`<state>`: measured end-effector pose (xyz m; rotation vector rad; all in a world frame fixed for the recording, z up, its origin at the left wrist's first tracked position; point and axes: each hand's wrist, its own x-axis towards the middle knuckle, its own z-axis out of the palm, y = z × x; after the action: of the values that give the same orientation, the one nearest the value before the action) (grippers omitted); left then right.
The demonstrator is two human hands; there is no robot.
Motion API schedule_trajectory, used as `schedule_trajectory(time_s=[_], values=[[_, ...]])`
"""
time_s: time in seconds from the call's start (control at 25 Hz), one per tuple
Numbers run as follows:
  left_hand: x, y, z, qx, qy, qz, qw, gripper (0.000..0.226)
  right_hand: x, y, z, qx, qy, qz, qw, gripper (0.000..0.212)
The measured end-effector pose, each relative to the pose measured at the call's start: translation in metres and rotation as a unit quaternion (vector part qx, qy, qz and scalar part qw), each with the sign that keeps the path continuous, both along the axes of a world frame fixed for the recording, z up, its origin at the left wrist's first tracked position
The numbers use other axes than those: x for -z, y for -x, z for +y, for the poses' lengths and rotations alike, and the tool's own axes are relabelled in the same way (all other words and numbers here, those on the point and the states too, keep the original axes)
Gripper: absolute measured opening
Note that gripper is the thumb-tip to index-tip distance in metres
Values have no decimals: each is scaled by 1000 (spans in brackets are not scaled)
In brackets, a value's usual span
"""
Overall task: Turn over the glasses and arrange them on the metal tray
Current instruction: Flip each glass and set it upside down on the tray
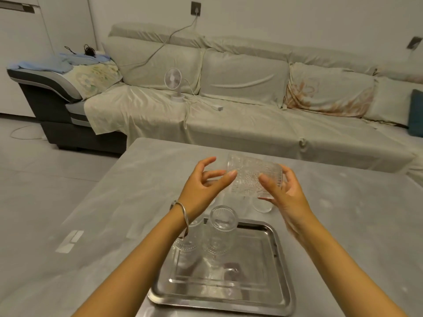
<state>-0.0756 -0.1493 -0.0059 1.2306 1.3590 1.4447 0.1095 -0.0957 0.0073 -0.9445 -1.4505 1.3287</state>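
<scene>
A clear patterned glass (pixel 250 176) lies on its side in the air above the grey table. My right hand (pixel 283 191) grips its right end. My left hand (pixel 206 181) hovers at its left end with fingers spread, one fingertip touching the glass. The metal tray (pixel 258 277) sits on the table near me. Two glasses stand upside down at its far left: one (pixel 223 234) in plain view, the other (pixel 188 239) partly hidden by my left wrist. Another glass (pixel 263 205) stands on the table beyond the tray, mostly hidden by my right hand.
The grey table (pixel 114 213) ends to the left at a tiled floor. Behind it runs a long covered sofa (pixel 229 115) with a small white fan (pixel 175 84) and a cable on the seat.
</scene>
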Motion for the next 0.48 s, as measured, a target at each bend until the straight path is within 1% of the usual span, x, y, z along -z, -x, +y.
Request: schedule_trajectory(time_s=[0.04,0.08,0.12,0.16,0.2,0.24,0.32,0.4,0.48], values=[[7,0,1,-2,6,76,997,82,-1,-10,3,25,-18,-20,999,75],[15,2,2,-7,19,172,985,82,0,-19,6,48,-38,-47,997,75],[23,3,4,-8,34,270,962,82,2,-27,8,68,-59,-80,993,76],[32,5,4,-4,48,351,935,84,5,-35,11,82,-77,-117,987,79],[40,6,5,6,63,407,911,87,8,-41,14,91,-92,-156,979,83],[47,6,5,18,78,439,895,91,12,-46,16,96,-107,-193,971,86],[58,7,6,31,95,465,880,90,21,-52,20,90,-130,-262,952,88],[66,6,7,24,88,478,874,83,38,-54,20,68,-143,-315,936,89],[69,7,7,17,78,480,874,80,54,-53,16,48,-147,-344,926,87]])
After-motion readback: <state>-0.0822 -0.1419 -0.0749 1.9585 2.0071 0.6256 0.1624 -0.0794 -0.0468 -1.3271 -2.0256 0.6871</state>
